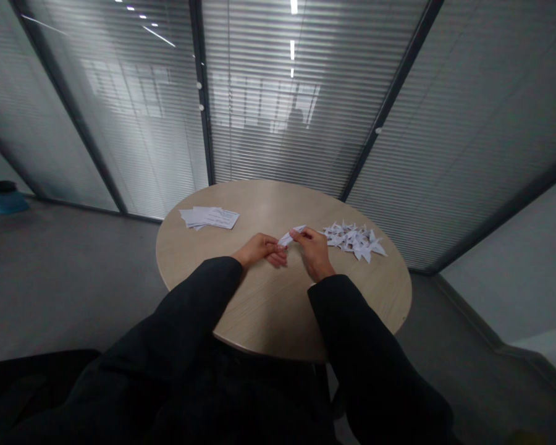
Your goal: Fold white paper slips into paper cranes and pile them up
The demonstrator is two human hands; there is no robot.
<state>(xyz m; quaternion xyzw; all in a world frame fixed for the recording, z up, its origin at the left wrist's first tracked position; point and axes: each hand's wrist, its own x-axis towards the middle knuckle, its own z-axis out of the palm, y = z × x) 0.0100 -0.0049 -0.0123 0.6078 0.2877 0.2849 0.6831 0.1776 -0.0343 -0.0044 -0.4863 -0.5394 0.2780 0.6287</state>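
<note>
Between my two hands, above the middle of the round table, is a narrow folded piece of white paper (290,237). My left hand (261,249) pinches its lower left end between thumb and fingers. At the upper right end, my right hand (313,248) grips it with the thumb on top. Just right of my right hand lies a pile of folded white paper figures (356,240) with pointed tips. A loose stack of white paper sheets (209,217) with printed lines rests on the far left of the table.
The round wooden table (269,201) stands close to a glass partition with blinds (278,136). A blue bin (4,198) with a dark rim is on the floor at far left. A dark chair part (32,389) shows at lower left.
</note>
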